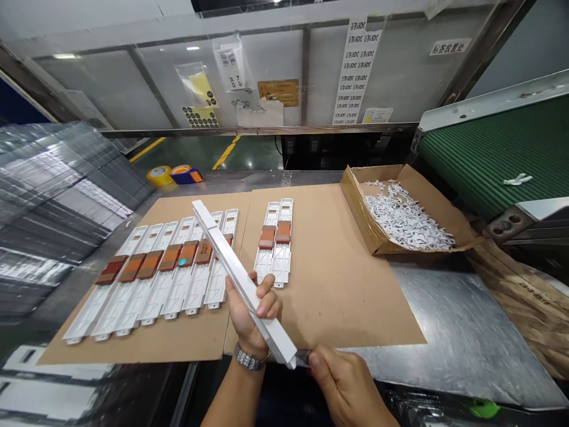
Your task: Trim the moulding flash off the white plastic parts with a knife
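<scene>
Plastic bar [241,279] slants over the cardboard [338,284], clasped by the left hand [243,323], its near end angled toward the right hand [347,382], which grips a small, partly hidden tool [303,357].

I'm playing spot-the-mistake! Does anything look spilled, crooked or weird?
One small white plastic piece lies alone on the green ribbed belt. Many small white bits fill the brown cardboard box, so it looks stray. Also, only one red-brown block shows a round turquoise sticker; maybe that's deliberate.
</scene>
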Tool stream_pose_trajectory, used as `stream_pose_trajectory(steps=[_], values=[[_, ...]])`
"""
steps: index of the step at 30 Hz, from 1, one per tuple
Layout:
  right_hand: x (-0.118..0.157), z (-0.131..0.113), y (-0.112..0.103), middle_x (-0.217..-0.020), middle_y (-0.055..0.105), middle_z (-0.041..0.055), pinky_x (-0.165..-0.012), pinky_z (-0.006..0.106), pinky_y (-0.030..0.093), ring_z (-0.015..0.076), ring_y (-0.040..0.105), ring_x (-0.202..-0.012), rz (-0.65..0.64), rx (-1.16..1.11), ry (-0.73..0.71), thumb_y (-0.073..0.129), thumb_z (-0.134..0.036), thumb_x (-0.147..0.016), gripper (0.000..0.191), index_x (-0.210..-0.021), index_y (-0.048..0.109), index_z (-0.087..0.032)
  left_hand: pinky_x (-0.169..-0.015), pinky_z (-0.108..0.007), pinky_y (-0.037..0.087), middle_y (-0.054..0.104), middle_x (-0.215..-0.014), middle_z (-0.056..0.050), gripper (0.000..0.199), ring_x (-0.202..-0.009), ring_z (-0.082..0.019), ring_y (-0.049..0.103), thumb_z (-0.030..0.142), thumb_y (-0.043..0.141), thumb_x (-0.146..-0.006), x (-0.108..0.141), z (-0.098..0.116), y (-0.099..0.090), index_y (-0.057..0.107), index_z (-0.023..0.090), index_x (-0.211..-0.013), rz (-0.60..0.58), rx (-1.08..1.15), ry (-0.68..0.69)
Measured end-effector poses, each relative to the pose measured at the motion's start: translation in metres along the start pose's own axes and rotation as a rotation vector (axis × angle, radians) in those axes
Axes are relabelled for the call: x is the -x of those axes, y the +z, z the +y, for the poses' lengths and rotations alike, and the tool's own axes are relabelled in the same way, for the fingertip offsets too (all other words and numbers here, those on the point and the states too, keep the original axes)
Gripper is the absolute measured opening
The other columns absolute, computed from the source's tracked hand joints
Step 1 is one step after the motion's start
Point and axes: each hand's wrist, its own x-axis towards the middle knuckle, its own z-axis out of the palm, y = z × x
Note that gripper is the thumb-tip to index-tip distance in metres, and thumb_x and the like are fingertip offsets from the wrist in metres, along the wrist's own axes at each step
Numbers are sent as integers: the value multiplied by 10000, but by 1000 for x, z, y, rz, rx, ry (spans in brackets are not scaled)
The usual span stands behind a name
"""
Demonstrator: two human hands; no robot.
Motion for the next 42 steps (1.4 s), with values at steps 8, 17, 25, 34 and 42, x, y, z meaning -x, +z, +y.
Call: stream_pose_trajectory(steps=[8,17,25,34,42], values=[[-1,-1,1,-539,422,-38,-484,220,239,93,385,-481,-10,0,-9,261,-461,-959,432,-617,344,-210,-349,-128,331,428,-581,31,637,-334,2,309,603,213,-886,-1,-3,2,686,181,-824,10,0,-18],[2,1,1,-547,433,-36,-489,226,229,95,387,-488,-20,-2,-3,245,-467,-961,438,-620,343,-210,-341,-119,331,430,-573,30,641,-328,6,321,635,235,-869,0,-6,1,693,188,-817,15,3,-31],[0,-2,0,-562,439,-32,-504,231,227,95,379,-505,-53,-23,17,224,-483,-959,456,-618,348,-206,-335,-118,322,417,-568,36,648,-322,8,289,634,224,-870,1,-6,1,694,191,-812,25,-2,-24],[1,-2,-3,-558,414,-42,-514,230,231,83,358,-514,-115,-74,17,239,-470,-965,460,-615,357,-195,-309,-131,283,388,-554,43,675,-302,3,228,616,172,-883,0,-8,5,697,203,-788,44,-39,-30],[8,8,3,-549,501,-26,-501,206,328,90,448,-504,-149,-97,-81,255,-467,-961,499,-629,500,-188,-512,-250,486,523,-683,-19,586,-511,-102,521,613,252,-869,-5,-6,8,655,203,-980,120,-126,14]])
